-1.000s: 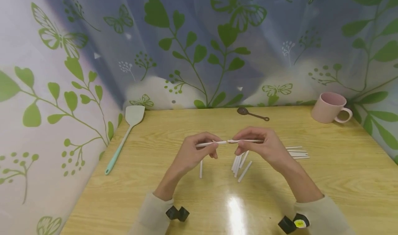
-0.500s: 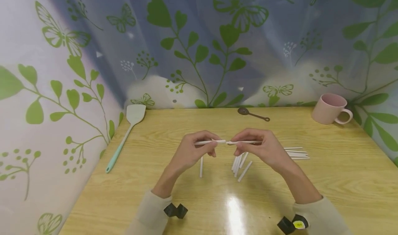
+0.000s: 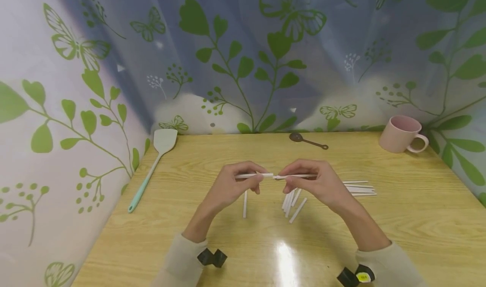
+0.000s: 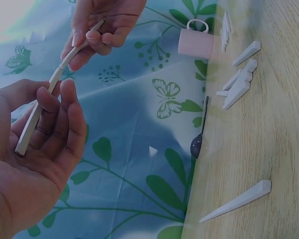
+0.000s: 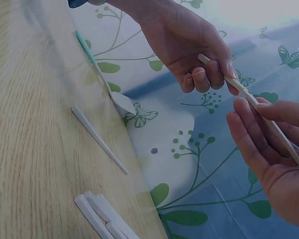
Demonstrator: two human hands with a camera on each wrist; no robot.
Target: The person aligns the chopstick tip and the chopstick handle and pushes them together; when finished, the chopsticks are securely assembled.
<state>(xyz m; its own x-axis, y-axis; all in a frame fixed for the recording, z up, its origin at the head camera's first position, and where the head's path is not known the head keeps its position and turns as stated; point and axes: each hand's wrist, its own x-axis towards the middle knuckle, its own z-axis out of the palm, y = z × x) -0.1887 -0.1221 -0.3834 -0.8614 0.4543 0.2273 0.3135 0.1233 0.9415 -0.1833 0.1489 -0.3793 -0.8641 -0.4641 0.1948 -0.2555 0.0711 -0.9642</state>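
Above the middle of the table, my left hand (image 3: pixel 237 183) pinches a thin white square-sided stick (image 3: pixel 254 175) between thumb and fingers. My right hand (image 3: pixel 313 179) pinches a second white stick (image 3: pixel 300 176), held nearly level with the first. The inner ends of the two sticks meet end to end in the gap between the hands. In the left wrist view the left-hand stick (image 4: pixel 32 122) crosses the palm, and the right-hand stick (image 4: pixel 82 46) carries on from its tip. Seen from the right wrist, the right-hand stick (image 5: pixel 274 127) lies along the fingers.
A single white stick (image 3: pixel 244 204) lies below the left hand, and several loose white sticks (image 3: pixel 290 204) lie below the right. More sticks (image 3: pixel 360 189) sit beyond the right wrist. A spatula (image 3: pixel 152 169), a dark spoon (image 3: pixel 307 140) and a pink mug (image 3: pixel 398 135) stand farther out.
The small gap between the two stick ends has closed. Both hands have sunk slightly and kept their grips; the sticks on the table have stayed put.
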